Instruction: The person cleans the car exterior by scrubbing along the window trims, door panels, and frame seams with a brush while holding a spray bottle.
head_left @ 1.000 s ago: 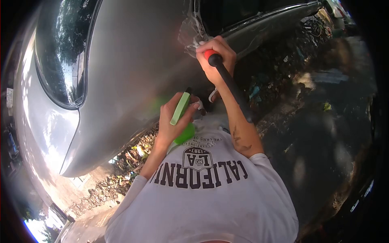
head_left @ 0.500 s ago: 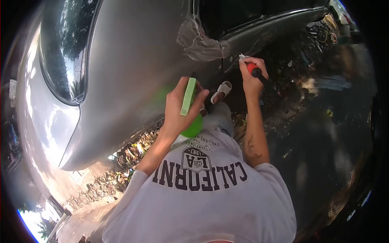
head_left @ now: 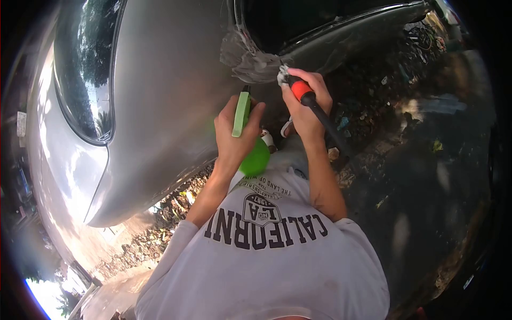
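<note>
My left hand (head_left: 228,133) is wrapped round the neck of a green spray bottle (head_left: 255,160), its light green head and black nozzle facing the car. My right hand (head_left: 310,109) grips a detailing brush (head_left: 301,89) with a red band and a long black handle. White foam covers the bristles, which are close to the car's window corner; whether they touch the panel I cannot tell. Smeared foam (head_left: 248,61) lies on the grey car body (head_left: 160,106) around that corner and below the dark window (head_left: 298,21).
Curved glass (head_left: 85,69) is set in the car's left part. Dry leaves (head_left: 178,210) litter the ground beneath the car's edge. Dark shaded ground (head_left: 416,213) stretches to the right, with debris and a coil of wire (head_left: 424,40) further up. My sandalled foot is partly hidden behind my hands.
My right hand has moved left with the brush, from below the window's lower trim to the foamy corner. My left hand and spray bottle have shifted only slightly.
</note>
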Motion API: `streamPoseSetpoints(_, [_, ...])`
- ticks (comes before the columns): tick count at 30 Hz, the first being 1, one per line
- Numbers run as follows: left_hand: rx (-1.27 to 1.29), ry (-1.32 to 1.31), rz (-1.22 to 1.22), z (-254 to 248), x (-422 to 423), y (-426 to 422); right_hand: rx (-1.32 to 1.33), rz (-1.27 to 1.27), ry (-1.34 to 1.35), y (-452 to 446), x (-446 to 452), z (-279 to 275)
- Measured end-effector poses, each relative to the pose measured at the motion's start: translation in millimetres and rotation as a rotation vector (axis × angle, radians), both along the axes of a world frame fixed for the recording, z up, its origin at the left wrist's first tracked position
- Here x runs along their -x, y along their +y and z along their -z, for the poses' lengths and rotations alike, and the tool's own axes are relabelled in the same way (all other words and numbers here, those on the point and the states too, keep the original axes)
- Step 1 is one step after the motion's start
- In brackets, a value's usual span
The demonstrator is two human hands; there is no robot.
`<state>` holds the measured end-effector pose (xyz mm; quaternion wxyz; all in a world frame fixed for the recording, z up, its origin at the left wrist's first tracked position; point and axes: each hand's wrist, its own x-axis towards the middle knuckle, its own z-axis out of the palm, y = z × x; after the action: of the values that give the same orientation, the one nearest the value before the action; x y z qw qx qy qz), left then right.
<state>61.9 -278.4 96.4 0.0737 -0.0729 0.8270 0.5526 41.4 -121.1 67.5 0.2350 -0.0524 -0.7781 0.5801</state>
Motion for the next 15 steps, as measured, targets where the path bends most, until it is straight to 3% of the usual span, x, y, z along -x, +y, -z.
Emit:
streamPoseSetpoints(3, [0.016,0.041,0.048,8.7,-14.5,-13.1,-0.114,-0.125,0.394,-39.6,28.9,0.3])
streamPoseSetpoints(5, [0.017,0.077,0.096,9.0,-26.7,-25.1,-0.273,-0.166,0.347,-20.9,32.5,28.7])
streamPoseSetpoints(7, [-0.017,-0.033,0.061,7.4,-32.7,-31.9,-0.244,-0.054,0.268,10.4,36.0,57.3])
streamPoseSetpoints(12, [-0.045,-0.163,0.125,2.9,-32.7,-29.3,-0.211,-0.264,0.386,-18.0,54.1,17.9])
streamPoseSetpoints(15, [-0.046,-0.147,0.187,5.4,-35.5,-31.8,-0.267,-0.224,0.352,5.0,49.3,36.6])
